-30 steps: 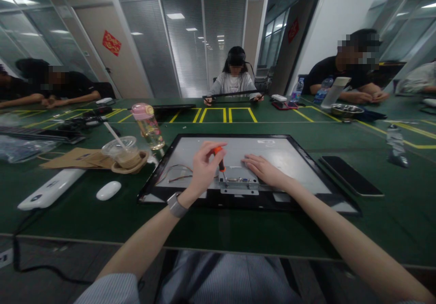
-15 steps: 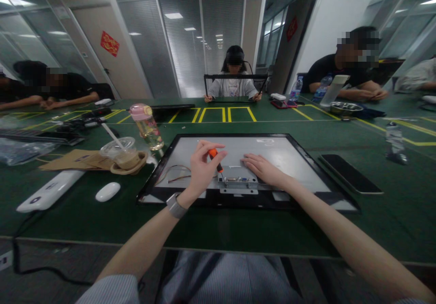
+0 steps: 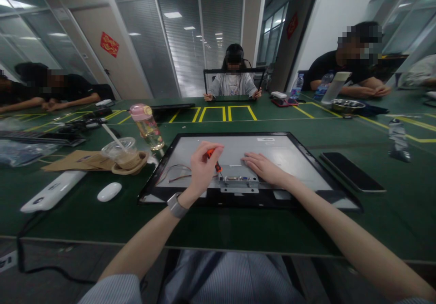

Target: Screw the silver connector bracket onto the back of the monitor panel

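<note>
My left hand [image 3: 203, 165] is closed round the handle of an orange-and-black screwdriver [image 3: 218, 168]. Its shaft slants down to the left end of a metal bracket [image 3: 235, 189] with video connectors along its front; whether the tip sits in a screw is too small to tell. Flat on the back of the display panel [image 3: 211, 141], my right hand [image 3: 263, 167] spreads its fingers beside the bracket. The black-framed panel lies on the green table, with thin cables [image 3: 175, 172] left of my left hand.
A phone [image 3: 350, 171] lies right of the panel. To the left are a white mouse [image 3: 109, 192], a white power strip [image 3: 52, 191], an iced drink cup [image 3: 124, 155] and a pink-lidded bottle [image 3: 147, 127]. Across the table, a person holds a black frame [image 3: 235, 71].
The fingers of my left hand have drawn closer together on the screwdriver handle. My right hand stays resting on the panel.
</note>
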Motion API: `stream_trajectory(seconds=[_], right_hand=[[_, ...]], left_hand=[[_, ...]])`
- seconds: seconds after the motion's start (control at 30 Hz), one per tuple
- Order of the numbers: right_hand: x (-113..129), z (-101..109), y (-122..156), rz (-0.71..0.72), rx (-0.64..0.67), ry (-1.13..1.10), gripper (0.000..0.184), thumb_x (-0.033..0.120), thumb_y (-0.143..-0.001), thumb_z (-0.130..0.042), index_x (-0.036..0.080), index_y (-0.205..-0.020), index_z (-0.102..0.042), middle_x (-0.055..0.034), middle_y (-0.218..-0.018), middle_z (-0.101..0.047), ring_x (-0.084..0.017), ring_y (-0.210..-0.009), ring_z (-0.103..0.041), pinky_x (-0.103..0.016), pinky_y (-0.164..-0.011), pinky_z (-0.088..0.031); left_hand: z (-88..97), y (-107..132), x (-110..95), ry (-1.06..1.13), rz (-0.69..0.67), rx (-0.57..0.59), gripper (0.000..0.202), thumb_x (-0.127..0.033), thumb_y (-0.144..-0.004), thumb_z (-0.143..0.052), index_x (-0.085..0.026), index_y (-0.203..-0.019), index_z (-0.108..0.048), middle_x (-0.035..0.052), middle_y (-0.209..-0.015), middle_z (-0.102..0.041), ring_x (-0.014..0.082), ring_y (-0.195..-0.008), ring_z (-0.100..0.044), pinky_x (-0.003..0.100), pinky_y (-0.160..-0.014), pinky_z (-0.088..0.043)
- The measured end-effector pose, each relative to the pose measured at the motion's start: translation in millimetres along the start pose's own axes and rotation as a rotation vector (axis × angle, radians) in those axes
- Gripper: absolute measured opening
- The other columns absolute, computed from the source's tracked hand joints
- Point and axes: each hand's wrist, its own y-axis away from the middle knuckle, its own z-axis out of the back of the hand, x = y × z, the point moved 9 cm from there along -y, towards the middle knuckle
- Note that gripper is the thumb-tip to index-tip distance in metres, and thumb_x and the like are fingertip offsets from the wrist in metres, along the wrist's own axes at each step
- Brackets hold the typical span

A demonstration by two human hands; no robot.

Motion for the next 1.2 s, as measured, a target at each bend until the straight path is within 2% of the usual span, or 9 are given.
stream_trajectory(seconds=[0.13, 0.23, 0.47, 0.6, 0.7, 0.83, 0.9, 1.07, 1.2], right_hand=[[1.9, 1.5, -0.1, -0.007, 0.005, 0.001, 0.059, 0.046, -0.106, -0.022, 0.018, -0.142, -0.060, -0.0157, -0.154, -0.052, -0.032, -0.147, -0.044, -0.060, -0.120, -0.029], [2.7, 1.2, -0.2, -0.015, 0.021, 0.007, 0.060, 0.045, -0.107, -0.021, 0.016, -0.142, -0.059, -0.0167, -0.155, -0.051, -0.032, -0.147, -0.043, -0.059, -0.121, -0.029], [2.1, -0.6, -0.5, 0.005, 0.024, 0.032, 0.059, 0.044, -0.107, -0.021, 0.016, -0.142, -0.059, -0.0166, -0.155, -0.052, -0.032, -0.148, -0.042, -0.059, -0.120, -0.030], [1.8, -1.7, -0.9, 0.009, 0.029, 0.033, 0.058, 0.043, -0.107, -0.022, 0.015, -0.143, -0.058, -0.0165, -0.155, -0.051, -0.032, -0.148, -0.041, -0.058, -0.120, -0.030], [0.9, -1.7, -0.9, -0.011, 0.036, 0.033, 0.058, 0.042, -0.107, -0.022, 0.016, -0.144, -0.057, -0.0161, -0.156, -0.050, -0.032, -0.149, -0.040, -0.058, -0.121, -0.029], [1.4, -1.9, -1.0, -0.011, 0.044, 0.036, 0.059, 0.042, -0.107, -0.020, 0.016, -0.144, -0.057, -0.0158, -0.157, -0.050, -0.032, -0.149, -0.040, -0.059, -0.121, -0.028], [1.1, -1.9, -1.0, -0.008, 0.040, 0.030, 0.059, 0.043, -0.107, -0.020, 0.016, -0.144, -0.058, -0.0163, -0.156, -0.050, -0.033, -0.149, -0.040, -0.059, -0.121, -0.028], [0.2, -1.9, -0.5, 0.008, 0.021, 0.021, 0.060, 0.046, -0.107, -0.020, 0.017, -0.144, -0.058, -0.0157, -0.155, -0.051, -0.031, -0.148, -0.041, -0.058, -0.121, -0.028], [-0.1, -2.2, -0.7, 0.007, 0.021, 0.026, 0.060, 0.046, -0.107, -0.019, 0.017, -0.143, -0.058, -0.0158, -0.155, -0.051, -0.031, -0.148, -0.041, -0.058, -0.121, -0.029]], left_hand=[[-10.0, 0.3, 4.4, 0.148, 0.054, 0.108, 0.034, -0.034, -0.103, -0.041, -0.021, -0.115, -0.070, 0.0064, -0.100, -0.071, 0.0154, -0.087, -0.066, 0.031, -0.080, -0.055], [-14.5, 0.7, 7.4, 0.151, 0.067, 0.152, 0.030, -0.035, -0.101, -0.047, -0.020, -0.122, -0.063, 0.0080, -0.109, -0.072, 0.0156, -0.088, -0.069, 0.032, -0.081, -0.057], [2.3, -1.3, 9.4, -0.019, -0.035, -0.034, 0.018, -0.027, -0.081, -0.079, -0.019, -0.096, -0.071, 0.0004, -0.084, -0.064, 0.0136, -0.080, -0.062, 0.030, -0.083, -0.052], [7.4, -1.8, 0.7, -0.075, -0.105, -0.088, 0.015, -0.027, -0.077, -0.082, -0.021, -0.088, -0.075, 0.0006, -0.087, -0.058, 0.0136, -0.083, -0.058, 0.028, -0.081, -0.050], [4.9, -1.8, -1.4, -0.079, -0.075, -0.058, 0.011, -0.030, -0.086, -0.074, -0.021, -0.092, -0.075, 0.0022, -0.090, -0.059, 0.0136, -0.081, -0.059, 0.027, -0.077, -0.051], [-4.2, -1.2, 1.6, 0.015, -0.006, 0.045, 0.022, -0.033, -0.099, -0.054, -0.021, -0.109, -0.070, 0.0035, -0.089, -0.065, 0.0143, -0.082, -0.063, 0.027, -0.077, -0.053], [-6.3, -1.8, 3.6, 0.060, 0.015, 0.071, 0.024, -0.034, -0.101, -0.050, -0.021, -0.106, -0.069, 0.0035, -0.087, -0.066, 0.0148, -0.084, -0.064, 0.028, -0.079, -0.053], [0.5, -4.9, -1.8, -0.050, -0.048, 0.014, 0.016, -0.036, -0.091, -0.068, -0.021, -0.086, -0.074, 0.0028, -0.087, -0.058, 0.0144, -0.082, -0.058, 0.027, -0.075, -0.051], [-1.7, -3.3, -3.3, -0.058, -0.042, 0.042, 0.017, -0.037, -0.094, -0.066, -0.022, -0.097, -0.075, 0.0020, -0.086, -0.057, 0.0135, -0.078, -0.058, 0.026, -0.072, -0.051]])
